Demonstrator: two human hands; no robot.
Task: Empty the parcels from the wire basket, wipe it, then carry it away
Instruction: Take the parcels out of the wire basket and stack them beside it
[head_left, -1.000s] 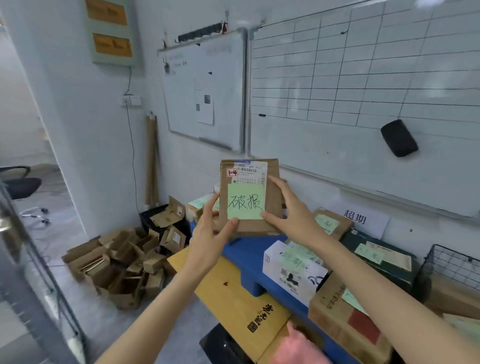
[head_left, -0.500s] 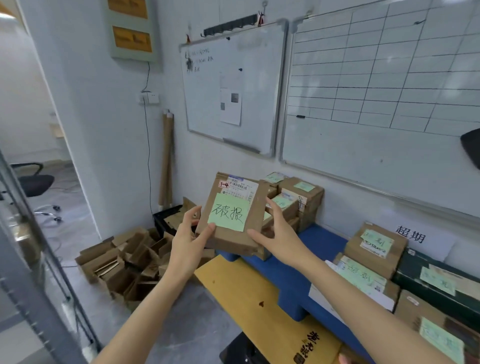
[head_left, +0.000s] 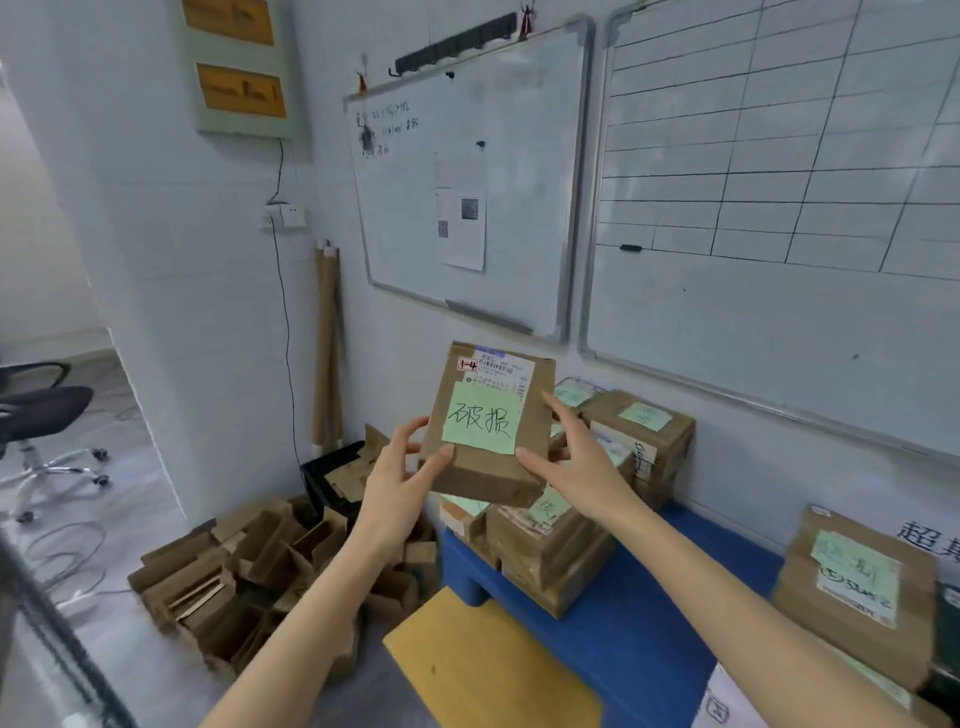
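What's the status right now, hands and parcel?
Left hand and right hand both gripping parcel. Parcel held above stacked boxes. Nothing blocking.

White wall-mounted whiteboard (head_left: 467, 187), upper centre; gridded whiteboard (head_left: 779, 208), upper right. Heap of flattened brown cardboard boxes (head_left: 244, 577), lower left floor. Black swivel office chair (head_left: 36, 410), left edge. Brown cardboard tubes (head_left: 327, 343) leaning on wall, centre left.

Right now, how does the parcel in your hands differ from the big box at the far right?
The held parcel is slimmer, tilted up between both hands; the big box is bulkier and sits on the blue platform. The parcel's note has bold, clear characters; the box's is faint. Both are brown cardboard with green notes.
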